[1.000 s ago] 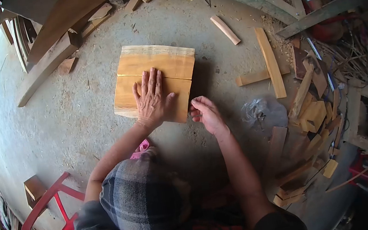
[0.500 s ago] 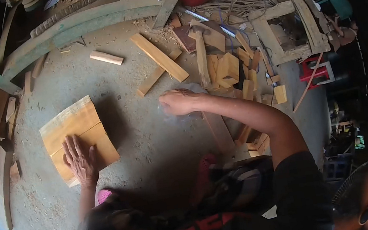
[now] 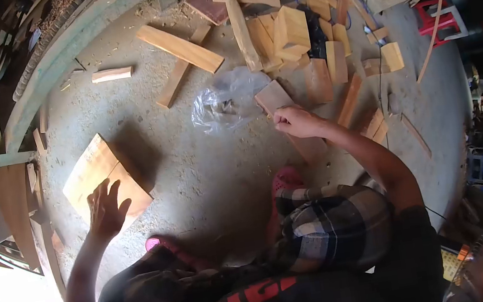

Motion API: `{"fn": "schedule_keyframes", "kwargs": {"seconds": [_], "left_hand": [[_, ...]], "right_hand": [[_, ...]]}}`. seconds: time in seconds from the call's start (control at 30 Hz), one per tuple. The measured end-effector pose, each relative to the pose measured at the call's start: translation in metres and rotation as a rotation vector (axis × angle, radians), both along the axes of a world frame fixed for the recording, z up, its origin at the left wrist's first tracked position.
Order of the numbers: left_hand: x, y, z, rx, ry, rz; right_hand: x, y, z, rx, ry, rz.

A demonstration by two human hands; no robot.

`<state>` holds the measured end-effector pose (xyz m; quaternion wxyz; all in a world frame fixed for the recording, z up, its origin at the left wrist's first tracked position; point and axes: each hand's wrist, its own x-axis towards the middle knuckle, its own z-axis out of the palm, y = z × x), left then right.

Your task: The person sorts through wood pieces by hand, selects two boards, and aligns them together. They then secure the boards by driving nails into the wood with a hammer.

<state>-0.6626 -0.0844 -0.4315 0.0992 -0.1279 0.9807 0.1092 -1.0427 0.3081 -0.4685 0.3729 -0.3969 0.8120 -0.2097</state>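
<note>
My left hand [image 3: 108, 210] has its fingers spread over the pale wooden board [image 3: 94, 178], which has a dark seam across it and stands raised off the floor. My right hand [image 3: 298, 122] is closed in a pinch above a long reddish-brown plank [image 3: 308, 149]; I cannot tell what is in its fingers. Just left of that hand lies a crumpled clear plastic bag [image 3: 224, 105] with small dark contents. Farther away, a hammer [image 3: 242, 30] with a thick wooden handle rests against the wood pieces.
Cut wooden blocks [image 3: 291, 32] are heaped at the upper right. Two crossed wood strips [image 3: 181, 48] and a short stick [image 3: 112, 74] lie on the concrete floor. A curved wooden frame [image 3: 65, 61] borders the left side. A red stool [image 3: 439, 18] stands at the far right.
My right hand has moved from over the plastic bag to above the reddish-brown plank, uncovering the bag. My left hand's fingers have spread and no longer lie flat. The view has shifted.
</note>
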Motion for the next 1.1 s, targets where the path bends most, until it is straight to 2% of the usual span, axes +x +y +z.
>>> {"fn": "schedule_keyframes", "kwargs": {"seconds": [0.03,0.07,0.1,0.13,0.2,0.23,0.3,0.37,0.43,0.47,0.57,0.63,0.7,0.77,0.83,0.9,1.0,1.03,1.1], "left_hand": [[-0.020,0.005,0.008,0.054,-0.040,-0.099],[-0.053,0.019,0.029,0.104,-0.238,-0.144],[-0.096,0.038,0.024,0.310,-0.207,-0.283],[-0.133,0.063,0.028,0.373,-0.186,-0.268],[-0.185,0.100,-0.002,0.492,0.072,-0.374],[-0.211,0.119,-0.017,0.573,0.153,-0.340],[-0.257,0.149,-0.050,0.652,0.280,-0.294],[-0.283,0.160,-0.086,0.595,0.331,-0.221],[-0.297,0.164,-0.105,0.450,0.355,0.150],[-0.299,0.165,-0.113,0.469,0.366,0.257],[-0.294,0.170,-0.122,0.483,0.345,0.372],[-0.294,0.177,-0.119,0.420,0.336,0.377],[-0.294,0.180,-0.122,0.359,0.340,0.382],[-0.296,0.178,-0.125,0.384,0.250,0.440],[-0.296,0.175,-0.126,0.385,0.281,0.437],[-0.292,0.174,-0.130,0.400,0.288,0.394],[-0.301,0.177,-0.124,0.435,0.337,0.458],[-0.298,0.174,-0.114,0.443,0.307,0.515],[-0.288,0.176,-0.097,0.531,0.415,0.512]], "right_hand": [[0.004,-0.007,-0.005,-0.009,-0.031,-0.001],[0.006,-0.020,-0.011,-0.149,0.027,-0.034],[0.010,-0.030,-0.028,-0.303,0.057,-0.086],[0.012,-0.039,-0.035,-0.316,0.030,-0.100],[0.009,-0.055,-0.048,-0.410,0.210,0.046],[0.004,-0.063,-0.055,-0.417,0.191,0.031],[-0.007,-0.077,-0.069,-0.415,0.419,0.103],[-0.018,-0.085,-0.070,-0.378,0.430,0.126],[-0.026,-0.091,-0.074,-0.469,0.517,-0.002],[-0.029,-0.092,-0.075,-0.372,0.453,-0.014],[-0.034,-0.093,-0.107,-0.359,0.524,-0.049],[-0.037,-0.096,-0.106,-0.327,0.501,-0.012],[-0.033,-0.098,-0.105,-0.376,0.402,-0.117],[-0.025,-0.101,-0.059,-0.212,0.426,-0.010],[-0.019,-0.102,-0.039,-0.275,0.428,0.034],[-0.015,-0.104,-0.012,-0.613,0.356,-0.001],[-0.054,-0.133,0.014,-0.790,0.618,-0.168],[-0.074,-0.144,0.016,-0.725,0.696,-0.253],[-0.105,-0.163,0.013,-0.475,0.756,-0.355]]}}
